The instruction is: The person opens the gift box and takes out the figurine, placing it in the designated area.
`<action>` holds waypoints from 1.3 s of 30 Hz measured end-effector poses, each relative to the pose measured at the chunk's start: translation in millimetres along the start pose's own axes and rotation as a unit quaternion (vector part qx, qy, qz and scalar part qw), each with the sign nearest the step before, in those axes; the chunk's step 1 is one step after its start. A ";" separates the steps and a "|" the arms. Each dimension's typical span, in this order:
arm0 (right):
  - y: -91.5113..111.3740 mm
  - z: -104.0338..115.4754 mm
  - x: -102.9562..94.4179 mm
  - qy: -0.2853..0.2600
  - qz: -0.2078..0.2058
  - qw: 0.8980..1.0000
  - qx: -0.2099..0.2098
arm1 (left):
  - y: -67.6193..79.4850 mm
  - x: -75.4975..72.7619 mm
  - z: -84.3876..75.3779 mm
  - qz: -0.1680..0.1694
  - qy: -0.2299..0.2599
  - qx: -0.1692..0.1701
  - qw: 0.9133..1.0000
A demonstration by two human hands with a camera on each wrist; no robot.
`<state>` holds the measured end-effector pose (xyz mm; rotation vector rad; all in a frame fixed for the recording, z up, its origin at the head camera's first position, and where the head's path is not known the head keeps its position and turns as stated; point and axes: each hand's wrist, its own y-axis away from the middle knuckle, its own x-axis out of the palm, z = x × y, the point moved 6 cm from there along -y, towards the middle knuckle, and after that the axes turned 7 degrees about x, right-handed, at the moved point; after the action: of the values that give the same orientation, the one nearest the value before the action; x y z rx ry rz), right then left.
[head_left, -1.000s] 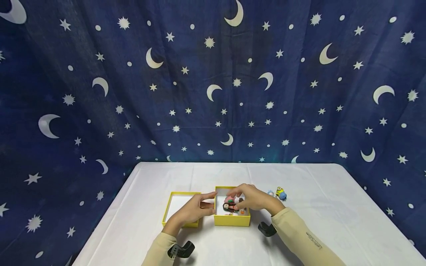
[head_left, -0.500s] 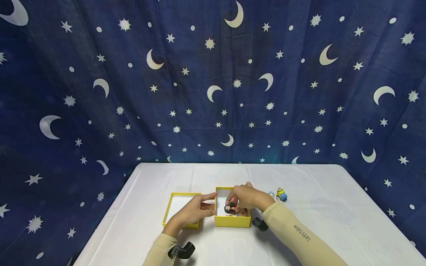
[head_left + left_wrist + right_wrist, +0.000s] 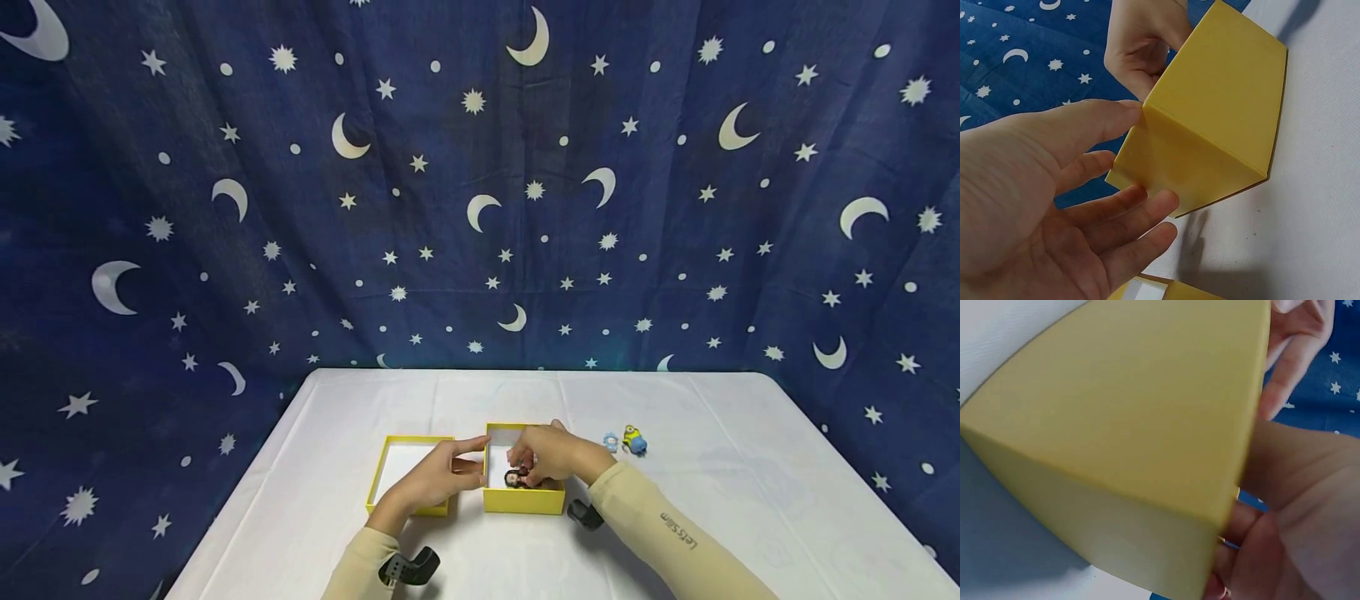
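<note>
In the head view, a yellow box with a white inside stands open-topped at the middle of the table. My left hand rests against its left wall, thumb at the upper edge and fingers loosely spread in the left wrist view. Reaching into the box from the right, my right hand has its fingers curled round a small dark-haired figurine. The hand covers most of the figurine's body, and something pinkish shows between finger and thumb. The yellow box wall hides the fingertips from the right wrist view.
A shallow yellow lid with a white inside lies left of the box, partly under my left hand. Right of the box lie a yellow-and-blue minion figure and a small light-blue figure. A starry curtain hangs behind the white table.
My right hand has lowered into the box, and its fingers have drawn together. The dark-haired figurine has shifted slightly toward the box's front wall. My left hand has stayed in place.
</note>
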<state>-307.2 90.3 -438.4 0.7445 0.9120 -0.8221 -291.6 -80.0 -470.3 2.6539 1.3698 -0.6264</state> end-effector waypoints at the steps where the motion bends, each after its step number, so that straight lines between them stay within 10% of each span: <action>1: -0.2 0.0 1.0 0.004 -0.003 1.000 0.003 | -0.1 0.1 0.0 -0.001 -0.001 0.000 1.000; 22: -5.3 2.3 6.6 0.024 -0.039 0.999 -0.001 | 0.5 1.1 -1.2 -0.003 0.002 0.000 1.000; 39: -4.8 -4.8 -9.0 -0.061 -0.054 0.996 -0.022 | 0.0 1.5 -0.6 0.002 0.007 0.002 1.000</action>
<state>-316.4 94.5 -433.4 0.6046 0.8642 -0.9306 -290.7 -78.8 -470.3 2.6689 1.3689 -0.6119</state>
